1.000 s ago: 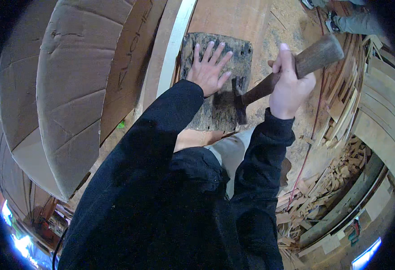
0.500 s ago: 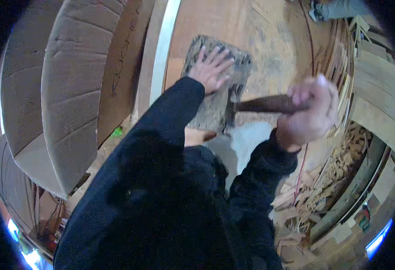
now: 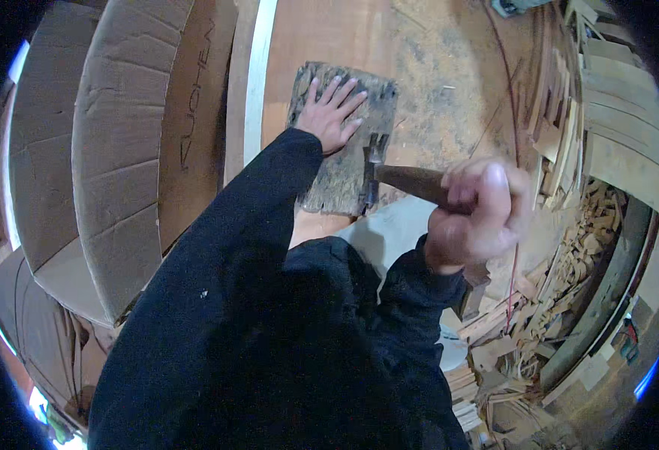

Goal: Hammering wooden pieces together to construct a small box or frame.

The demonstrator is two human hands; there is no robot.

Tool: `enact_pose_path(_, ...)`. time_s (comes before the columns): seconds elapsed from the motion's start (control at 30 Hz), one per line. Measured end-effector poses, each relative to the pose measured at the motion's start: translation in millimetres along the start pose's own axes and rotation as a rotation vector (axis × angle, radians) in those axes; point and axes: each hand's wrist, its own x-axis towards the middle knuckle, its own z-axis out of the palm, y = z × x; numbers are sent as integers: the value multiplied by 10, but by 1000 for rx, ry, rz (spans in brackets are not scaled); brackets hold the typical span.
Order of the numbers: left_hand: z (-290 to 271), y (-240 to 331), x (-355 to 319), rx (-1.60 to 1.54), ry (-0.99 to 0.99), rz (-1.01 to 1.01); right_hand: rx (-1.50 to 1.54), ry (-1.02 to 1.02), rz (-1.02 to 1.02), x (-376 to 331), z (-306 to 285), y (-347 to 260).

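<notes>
My left hand lies flat with spread fingers on the upper part of a rough, weathered wooden block. The block is rectangular, grey-brown and pitted. In my right hand is a claw hammer, gripped around its brown wooden handle. The dark metal head is over the block's right side, its forked claw pointing away from me. Whether the head touches the wood I cannot tell. No nail shows near it.
Large folded cardboard sheets stand at the left, beside a pale strip. Sawdust covers the board beyond the block. Wood offcuts and stacked strips fill the right. A thin red cord runs down there.
My right hand and the hammer have shifted left and slightly down in the picture. The block and my left hand also appear farther left as the view has moved.
</notes>
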Motion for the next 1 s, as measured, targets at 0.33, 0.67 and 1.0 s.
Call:
enact_pose_path(0.33, -226, -145, -655, 165, -18, -406, -14, -380, -103, -127, 278, 71)
enact_pose_path(0.67, -298, -198, -551, 119, 23, -442, 333, -357, -81, -341, -334, -120)
enact_pose_path(1.0, -481, 4, -671, -230, 122, -271, 537, -293, -156, -285, -724, -475)
